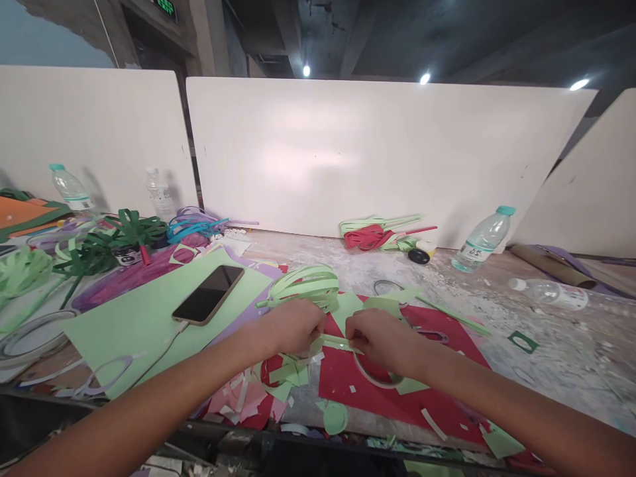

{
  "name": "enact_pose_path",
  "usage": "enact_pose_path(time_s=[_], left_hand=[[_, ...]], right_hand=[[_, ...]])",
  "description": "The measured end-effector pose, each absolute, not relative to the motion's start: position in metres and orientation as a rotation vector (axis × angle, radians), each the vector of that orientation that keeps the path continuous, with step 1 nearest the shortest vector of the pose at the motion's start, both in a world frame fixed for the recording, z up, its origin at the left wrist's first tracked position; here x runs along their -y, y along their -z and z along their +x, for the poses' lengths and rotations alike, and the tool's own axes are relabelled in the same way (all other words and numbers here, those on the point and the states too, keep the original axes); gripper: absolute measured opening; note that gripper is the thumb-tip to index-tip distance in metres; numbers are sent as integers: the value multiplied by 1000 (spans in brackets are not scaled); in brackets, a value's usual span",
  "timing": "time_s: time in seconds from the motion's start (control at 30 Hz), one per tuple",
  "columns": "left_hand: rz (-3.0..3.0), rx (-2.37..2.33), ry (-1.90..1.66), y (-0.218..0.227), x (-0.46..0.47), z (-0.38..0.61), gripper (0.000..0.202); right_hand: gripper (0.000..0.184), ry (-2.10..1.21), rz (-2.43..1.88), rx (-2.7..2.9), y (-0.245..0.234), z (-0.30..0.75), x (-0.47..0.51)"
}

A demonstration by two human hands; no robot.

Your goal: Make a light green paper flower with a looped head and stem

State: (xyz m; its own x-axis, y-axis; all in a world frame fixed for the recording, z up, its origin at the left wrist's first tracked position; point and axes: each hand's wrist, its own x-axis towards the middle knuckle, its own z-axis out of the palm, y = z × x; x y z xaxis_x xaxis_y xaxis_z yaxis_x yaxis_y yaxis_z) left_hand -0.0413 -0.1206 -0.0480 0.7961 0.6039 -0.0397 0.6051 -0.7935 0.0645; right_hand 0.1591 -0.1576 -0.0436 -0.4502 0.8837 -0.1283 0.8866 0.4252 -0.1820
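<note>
1 camera, worn on the person's head, looks forward and down across the cluttered, dusty grey worktable (546,344); both bare forearms enter from the bottom edge; the left hand (293,326) and right hand (382,339) lie close under the lens near the frame's centre, pinching a thin pale green paper strip (335,341); the tall white partition board (377,152) stands square-on across the far side; the wide lens bows the edges.

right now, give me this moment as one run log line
left hand: pinching light green paper strip | right hand: pinching same strip | beneath: red paper sheet | nearby: phone
</note>
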Motion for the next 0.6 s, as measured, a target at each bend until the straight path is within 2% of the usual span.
enact_pose_path(time_s=[0.2,0.4,0.6], left_hand=[[2997,-958,-11,46,129,-44,14],[3026,-913,-34,52,135,-52,5],[3026,-1015,-29,60,149,-51,21]], right_hand=[[17,338,1659,-2627,40,163,165],[13,182,1618,-2616,38,160,174],[14,87,1528,-2703,43,161,181]])
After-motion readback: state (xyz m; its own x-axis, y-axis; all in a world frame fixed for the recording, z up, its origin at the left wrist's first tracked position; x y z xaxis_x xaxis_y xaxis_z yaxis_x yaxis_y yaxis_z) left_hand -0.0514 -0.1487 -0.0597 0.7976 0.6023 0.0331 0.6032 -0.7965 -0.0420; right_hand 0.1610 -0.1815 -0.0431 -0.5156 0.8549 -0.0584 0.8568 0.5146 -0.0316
